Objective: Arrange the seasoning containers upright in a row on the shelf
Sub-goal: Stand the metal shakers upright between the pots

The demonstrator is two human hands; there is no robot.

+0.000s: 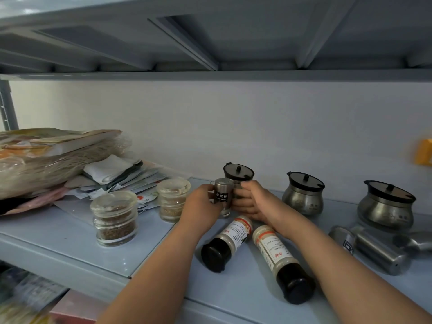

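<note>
A small steel shaker (223, 196) with a black label stands upright on the grey shelf (70, 242); my left hand (202, 206) grips its left side. My right hand (253, 201) is wrapped around the lower part of a steel pot with a black lid (238, 173) just behind it. Two plastic seasoning bottles with black caps (228, 242) (280, 260) lie on their sides in front of my hands. Two steel shakers (371, 249) (416, 242) lie flat at the right. Two more lidded steel pots (303, 194) (387, 205) stand upright.
Two glass jars with spices (114, 218) (173, 198) stand left of my hands. A pile of noodle packs and sachets (58, 160) fills the shelf's left end. An upper shelf (210, 43) hangs overhead. A yellow item (424, 152) sits at the far right.
</note>
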